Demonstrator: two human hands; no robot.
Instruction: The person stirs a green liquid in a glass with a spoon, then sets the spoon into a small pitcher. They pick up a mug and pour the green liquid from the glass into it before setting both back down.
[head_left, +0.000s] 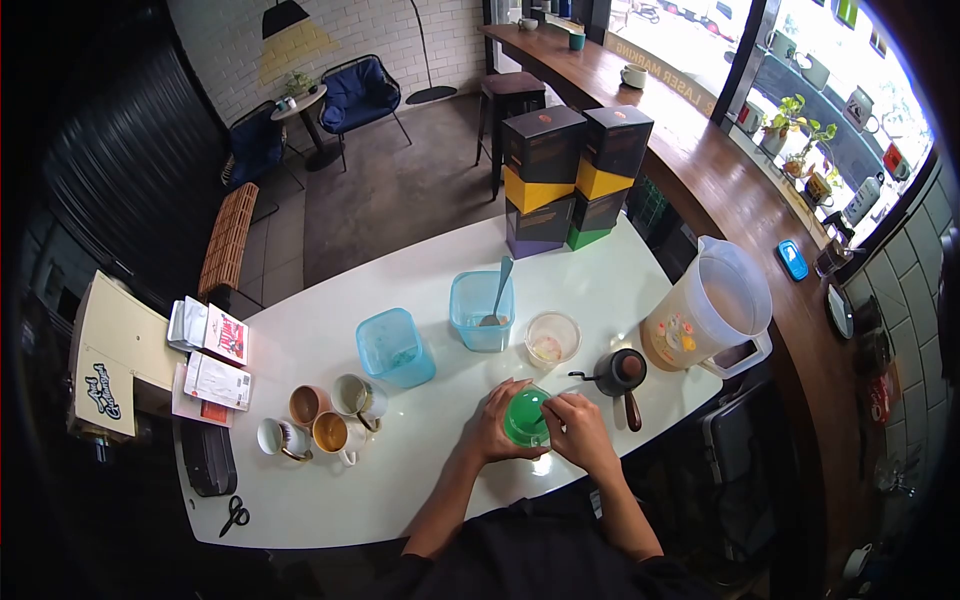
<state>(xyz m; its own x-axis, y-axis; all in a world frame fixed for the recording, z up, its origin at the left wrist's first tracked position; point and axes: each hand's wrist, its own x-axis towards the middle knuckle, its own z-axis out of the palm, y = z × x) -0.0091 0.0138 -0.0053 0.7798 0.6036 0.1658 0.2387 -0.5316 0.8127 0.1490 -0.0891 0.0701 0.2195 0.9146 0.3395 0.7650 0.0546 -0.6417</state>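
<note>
My left hand (492,424) is wrapped round the left side of a clear cup of green liquid (525,416) at the table's near edge. My right hand (578,430) is closed in a pinch over the cup's right rim; whatever its fingers hold is hidden. Just beyond the cup stands a clear plastic tub (553,339) with a little residue in it. A blue container (481,312) with a grey spoon (502,285) leaning in it is farther back, and a second blue container (396,347) is to its left. Right of my hands sits a dark lidded pot with a wooden handle (621,372).
A large translucent pitcher (708,305) stands at the table's right end. Several mugs (335,432) cluster on the left, near scissors (234,515) and paper packets (217,380). Stacked dark boxes (543,180) rise at the far edge. A wooden counter (690,175) runs along the window.
</note>
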